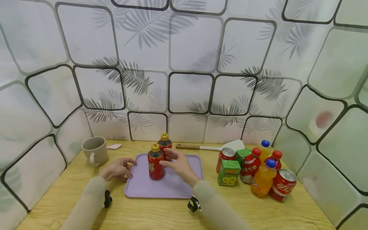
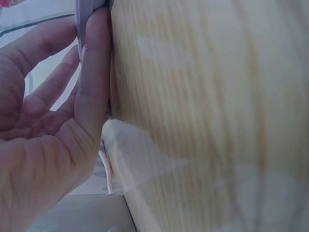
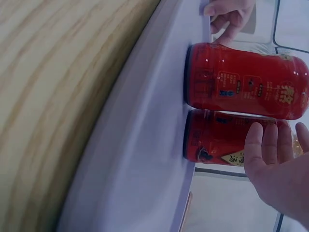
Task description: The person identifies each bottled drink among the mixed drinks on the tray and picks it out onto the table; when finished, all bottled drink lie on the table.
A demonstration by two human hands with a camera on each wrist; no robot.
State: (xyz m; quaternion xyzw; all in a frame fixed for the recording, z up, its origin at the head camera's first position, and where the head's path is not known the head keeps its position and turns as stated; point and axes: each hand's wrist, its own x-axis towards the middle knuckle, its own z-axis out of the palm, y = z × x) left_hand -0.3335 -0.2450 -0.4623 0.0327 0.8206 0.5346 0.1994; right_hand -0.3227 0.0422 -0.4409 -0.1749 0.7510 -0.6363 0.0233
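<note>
Two red drink bottles with gold caps, the front bottle (image 1: 156, 165) and the rear bottle (image 1: 165, 144), stand upright on a lilac tray (image 1: 176, 188). At the tray's left rim, my left hand (image 1: 119, 169) pinches the edge; in the left wrist view the thumb and a finger (image 2: 94, 72) lie on either side of it. My right hand (image 1: 181, 164) is just right of the bottles, its fingers spread and pointing left. The right wrist view shows those fingers (image 3: 270, 145) extended in front of the rear bottle (image 3: 219, 145), not wrapped round it.
At the left stand a beige mug (image 1: 95, 151) and a pink spoon (image 1: 114, 146). Behind the tray lies a wooden-handled spatula (image 1: 207, 148). Right of it cluster a green carton (image 1: 229, 173), an orange drink bottle (image 1: 263, 179), a red can (image 1: 283, 186) and several other drinks.
</note>
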